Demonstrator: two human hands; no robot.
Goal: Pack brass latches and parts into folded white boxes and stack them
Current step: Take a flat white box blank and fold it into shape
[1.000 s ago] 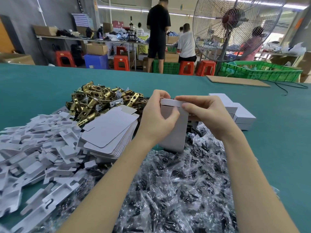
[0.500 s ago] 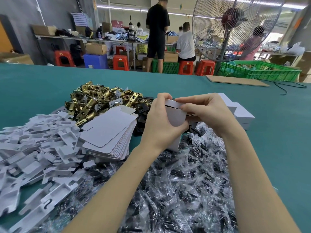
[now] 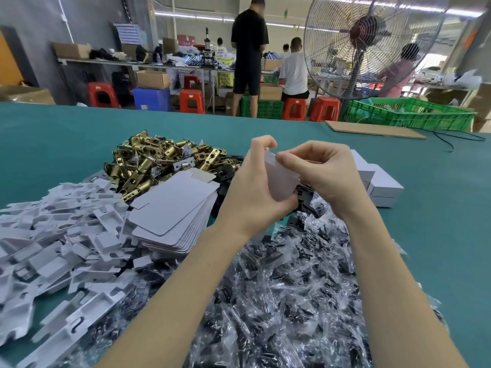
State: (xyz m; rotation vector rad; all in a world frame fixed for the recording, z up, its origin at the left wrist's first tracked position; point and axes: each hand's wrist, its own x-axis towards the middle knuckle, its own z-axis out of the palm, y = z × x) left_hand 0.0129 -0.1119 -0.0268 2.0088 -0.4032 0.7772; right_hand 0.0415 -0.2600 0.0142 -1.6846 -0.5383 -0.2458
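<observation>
Both my hands hold one white box up over the table, roughly centre, a bit toward 12 o'clock. My left hand is curled round the box's left side and bottom, thumb hooked over its top edge. My right hand has its fingers curled, pinching the box's top right part; I can't tell whether it's on a flap or on the wall. Box tilted, one flat face toward me.

Brass latches piled at 10 o'clock of my hands, touching the stack of flat box blanks, which sits at 9 o'clock, just beside my left wrist. White plastic inserts heaped further out at 8 o'clock, running to the left edge. Clear bags of dark parts spread at 6 o'clock, under both forearms. Black plates between the latches and my left hand, partly hidden. Stacked finished boxes at 3 o'clock, just behind my right hand.

All of it on the green table. A cardboard sheet lies at 1 o'clock near the far edge. Big fan beyond it, green crates beside it. People and red stools at 12 o'clock, well away.
</observation>
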